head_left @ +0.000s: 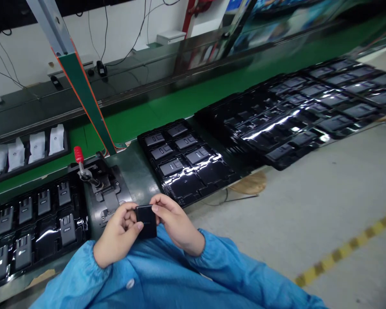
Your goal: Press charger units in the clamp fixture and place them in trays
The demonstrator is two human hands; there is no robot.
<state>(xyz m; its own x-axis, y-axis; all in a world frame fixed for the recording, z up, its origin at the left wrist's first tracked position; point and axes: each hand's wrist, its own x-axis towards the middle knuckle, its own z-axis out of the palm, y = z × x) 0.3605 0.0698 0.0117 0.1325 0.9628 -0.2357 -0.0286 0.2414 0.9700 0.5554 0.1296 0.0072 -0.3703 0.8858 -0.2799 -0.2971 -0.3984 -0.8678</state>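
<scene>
Both my hands hold a small black rectangular part (146, 221) in front of my blue smock. My left hand (117, 234) grips its left edge with curled fingers and the thumb on top. My right hand (175, 223) pinches its right edge. Just beyond my hands sits a dark press fixture (107, 195) with a red-handled clamp lever (79, 156). A black tray (35, 223) of several grey parts lies to the left. Another black tray (185, 161), partly filled with flat black parts, lies to the right of the fixture.
A green conveyor belt (180, 103) runs behind the bench. A tray of white pieces (25, 150) rests on it at the left. Long glossy black trays (309, 107) stretch along the right. A slanted green-and-grey post (80, 86) rises behind the fixture. Grey floor with a yellow stripe (347, 246) is at the right.
</scene>
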